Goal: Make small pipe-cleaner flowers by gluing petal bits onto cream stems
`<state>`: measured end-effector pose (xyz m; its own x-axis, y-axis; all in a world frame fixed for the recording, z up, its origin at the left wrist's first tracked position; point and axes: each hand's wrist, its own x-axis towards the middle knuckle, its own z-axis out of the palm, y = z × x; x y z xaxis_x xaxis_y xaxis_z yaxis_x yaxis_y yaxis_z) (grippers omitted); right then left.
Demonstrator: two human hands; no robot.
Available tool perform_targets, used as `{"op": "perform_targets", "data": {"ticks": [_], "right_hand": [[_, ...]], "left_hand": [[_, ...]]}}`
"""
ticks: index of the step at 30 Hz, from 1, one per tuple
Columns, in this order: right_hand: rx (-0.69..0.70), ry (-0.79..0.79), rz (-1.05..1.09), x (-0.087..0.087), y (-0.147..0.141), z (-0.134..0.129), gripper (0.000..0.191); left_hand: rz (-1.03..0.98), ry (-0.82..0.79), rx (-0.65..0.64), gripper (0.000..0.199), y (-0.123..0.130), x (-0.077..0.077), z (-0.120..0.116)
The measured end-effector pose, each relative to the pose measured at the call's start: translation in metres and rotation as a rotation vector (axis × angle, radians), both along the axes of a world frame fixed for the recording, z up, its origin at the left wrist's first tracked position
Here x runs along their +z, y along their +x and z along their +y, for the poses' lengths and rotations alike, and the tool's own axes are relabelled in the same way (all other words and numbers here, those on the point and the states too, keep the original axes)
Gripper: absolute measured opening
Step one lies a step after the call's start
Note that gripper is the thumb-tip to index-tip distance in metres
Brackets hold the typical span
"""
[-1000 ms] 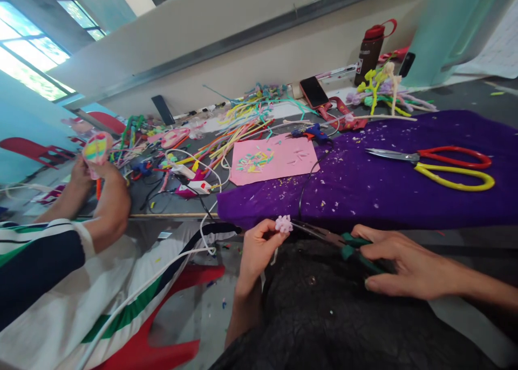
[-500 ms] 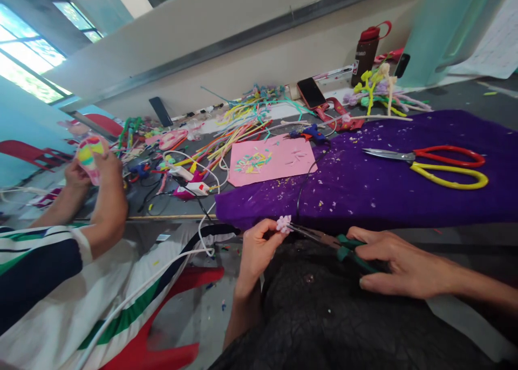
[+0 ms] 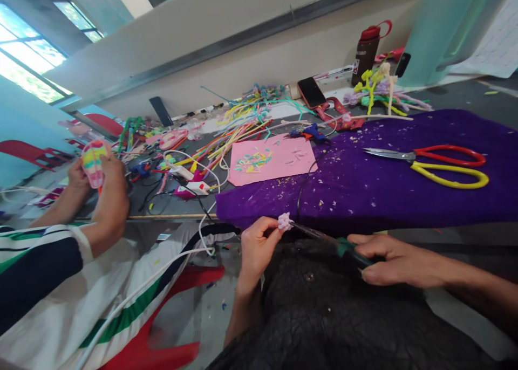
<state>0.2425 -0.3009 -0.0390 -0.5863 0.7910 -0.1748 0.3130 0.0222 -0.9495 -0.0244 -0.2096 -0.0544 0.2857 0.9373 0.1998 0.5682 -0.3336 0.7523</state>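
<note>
Pink fuzzy piece (image 3: 285,221): pinched in left hand (image 3: 259,246), before purple cloth (image 3: 348,197). Green-handled pliers (image 3: 319,235): gripped in right hand (image 3: 399,259), tips at piece. Step, apparently: shaping or trimming. Next move likely needs steady pinch.

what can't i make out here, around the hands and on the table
All in the head view:
Held part of the flower: hidden by the left hand.
Tips of the pliers: too small and blurred to tell whether they grip the flower.
Grips of the pliers: partly covered by the right hand.
Lettering on the bottle: too small, blurred.
White paper: writing blurred, sheet cut off by the right edge.
</note>
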Motion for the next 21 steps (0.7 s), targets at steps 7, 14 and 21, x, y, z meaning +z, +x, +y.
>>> {"op": "perform_targets", "data": {"ticks": [7, 14, 21], "right_hand": [[-0.026, 0.022, -0.004, -0.003, 0.001, 0.004, 0.03], [-0.072, 0.18, -0.118, 0.004, -0.001, -0.003, 0.028], [-0.08, 0.171, -0.051, -0.003, -0.006, -0.005, 0.036]], "left_hand": [[0.008, 0.006, 0.03, 0.019, 0.003, -0.002, 0.001], [-0.156, -0.18, 0.164, 0.023, -0.005, -0.003, 0.003], [-0.452, -0.411, 0.069, 0.029, -0.009, 0.003, 0.0]]}}
